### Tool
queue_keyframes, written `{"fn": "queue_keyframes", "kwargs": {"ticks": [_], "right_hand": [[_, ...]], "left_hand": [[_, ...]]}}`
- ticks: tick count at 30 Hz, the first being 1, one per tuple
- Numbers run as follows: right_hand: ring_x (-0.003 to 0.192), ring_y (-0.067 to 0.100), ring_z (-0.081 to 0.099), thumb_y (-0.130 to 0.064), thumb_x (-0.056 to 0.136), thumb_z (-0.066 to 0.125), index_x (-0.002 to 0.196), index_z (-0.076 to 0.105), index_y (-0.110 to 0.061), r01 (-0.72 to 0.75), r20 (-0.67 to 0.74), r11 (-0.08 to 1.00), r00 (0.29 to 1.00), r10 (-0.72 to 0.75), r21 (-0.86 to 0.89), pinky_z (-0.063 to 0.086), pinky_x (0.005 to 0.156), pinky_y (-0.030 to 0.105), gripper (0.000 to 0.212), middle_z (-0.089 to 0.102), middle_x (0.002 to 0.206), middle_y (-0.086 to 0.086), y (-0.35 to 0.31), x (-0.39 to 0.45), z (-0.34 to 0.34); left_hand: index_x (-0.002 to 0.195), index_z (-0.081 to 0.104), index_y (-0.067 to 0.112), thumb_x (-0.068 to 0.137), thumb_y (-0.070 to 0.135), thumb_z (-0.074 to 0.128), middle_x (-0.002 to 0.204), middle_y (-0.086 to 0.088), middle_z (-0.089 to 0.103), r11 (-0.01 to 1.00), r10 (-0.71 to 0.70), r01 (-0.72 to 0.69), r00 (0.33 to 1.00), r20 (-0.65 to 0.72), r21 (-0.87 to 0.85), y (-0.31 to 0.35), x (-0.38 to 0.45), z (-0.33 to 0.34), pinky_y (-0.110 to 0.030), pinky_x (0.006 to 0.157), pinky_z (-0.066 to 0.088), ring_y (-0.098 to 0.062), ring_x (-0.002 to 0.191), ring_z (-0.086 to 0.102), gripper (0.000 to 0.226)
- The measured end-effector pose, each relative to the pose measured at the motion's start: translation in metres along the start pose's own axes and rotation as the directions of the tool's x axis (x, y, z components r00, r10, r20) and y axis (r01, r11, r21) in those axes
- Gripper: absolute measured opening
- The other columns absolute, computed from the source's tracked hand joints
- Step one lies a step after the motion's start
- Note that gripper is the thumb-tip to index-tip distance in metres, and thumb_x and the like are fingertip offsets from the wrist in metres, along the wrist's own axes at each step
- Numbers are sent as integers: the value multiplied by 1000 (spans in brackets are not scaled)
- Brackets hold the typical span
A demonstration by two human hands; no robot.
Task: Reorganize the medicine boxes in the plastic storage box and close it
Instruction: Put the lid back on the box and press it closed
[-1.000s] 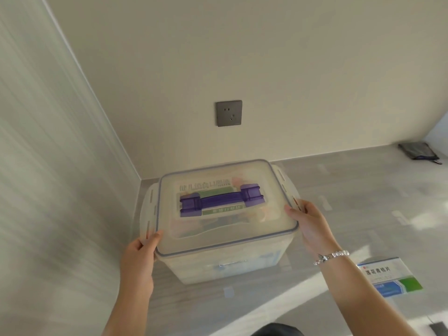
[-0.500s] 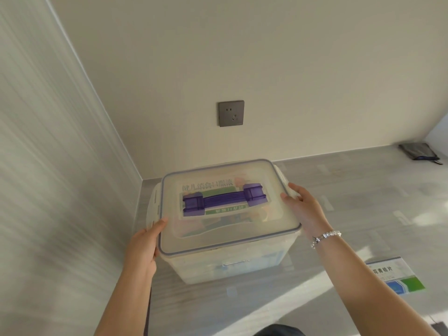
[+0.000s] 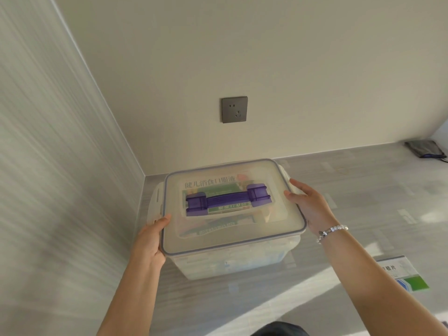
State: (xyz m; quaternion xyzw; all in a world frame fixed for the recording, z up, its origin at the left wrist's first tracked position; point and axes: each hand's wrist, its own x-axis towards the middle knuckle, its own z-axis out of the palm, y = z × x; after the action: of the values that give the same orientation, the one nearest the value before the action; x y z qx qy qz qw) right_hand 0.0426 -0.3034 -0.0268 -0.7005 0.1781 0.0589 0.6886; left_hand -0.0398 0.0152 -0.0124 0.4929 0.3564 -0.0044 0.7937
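Both side latch flaps, splayed outward a second ago, now lie down against the translucent plastic storage box at centre frame, under its clear lid with the purple handle. Left hand and right hand press them with fingers straight, gripping nothing. Closing looks nearly done, though one green-and-white medicine box sits on the counter, lower right.
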Motion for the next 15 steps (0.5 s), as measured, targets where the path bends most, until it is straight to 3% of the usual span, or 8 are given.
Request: {"fn": "queue_keyframes", "kwargs": {"ticks": [2,4,7,9,11,12,14,15], "right_hand": [[87,24,63,-23,79,68,120,58,-34,32,-21,995,999,-34,-99,53,83,39,43,64,106,11,0,-1,3],[91,22,60,-31,85,61,129,49,-34,73,9,972,997,-73,-223,49,83,33,46,61,108,8,0,-5,5],[130,26,36,-41,93,43,141,34,-28,120,37,883,993,-115,-454,30,103,37,51,38,142,8,7,-5,6],[136,28,22,-40,95,37,140,39,-19,142,18,816,987,-159,-560,21,109,41,50,32,145,8,9,-5,7],[130,29,28,-38,96,33,125,54,-12,141,16,779,986,-165,-610,25,105,42,45,48,129,10,7,-4,9],[123,29,33,-38,96,32,111,60,-12,135,25,775,988,-152,-617,30,98,41,41,56,110,10,6,-4,10],[102,27,45,-36,96,32,81,59,-20,135,35,800,989,-142,-585,36,74,34,34,56,75,2,3,-7,11],[90,29,52,-34,96,34,80,60,-20,131,34,819,990,-134,-558,37,64,31,34,57,70,3,2,-7,11]], "left_hand": [[120,56,9,91,11,55,96,-10,66,999,32,-32,1000,0,29,-3,1,0,-38,65,49,-24,81,62,29],[125,52,7,90,14,57,114,-16,64,989,127,-124,991,-35,82,-9,1,-3,-45,80,52,-31,98,61,36],[141,35,17,90,21,59,144,-9,44,907,343,-317,938,-48,277,-16,-1,-7,-49,107,38,-26,129,45,57],[146,28,20,91,27,57,152,-4,31,815,419,-369,908,-15,447,-16,-1,-8,-47,112,30,-22,137,35,62],[143,37,17,93,29,52,147,-6,40,743,427,-371,904,32,557,-14,1,-9,-45,112,32,-23,133,40,53],[139,44,17,94,30,50,140,-7,50,749,389,-352,920,59,561,-12,1,-9,-45,108,37,-24,127,48,47],[132,53,18,96,28,47,120,-4,64,756,321,-317,942,98,573,-7,2,-9,-38,91,49,-20,105,62,37],[128,56,18,96,26,47,111,-2,67,762,300,-304,948,104,571,-5,3,-8,-32,82,51,-14,93,64,34]]}}
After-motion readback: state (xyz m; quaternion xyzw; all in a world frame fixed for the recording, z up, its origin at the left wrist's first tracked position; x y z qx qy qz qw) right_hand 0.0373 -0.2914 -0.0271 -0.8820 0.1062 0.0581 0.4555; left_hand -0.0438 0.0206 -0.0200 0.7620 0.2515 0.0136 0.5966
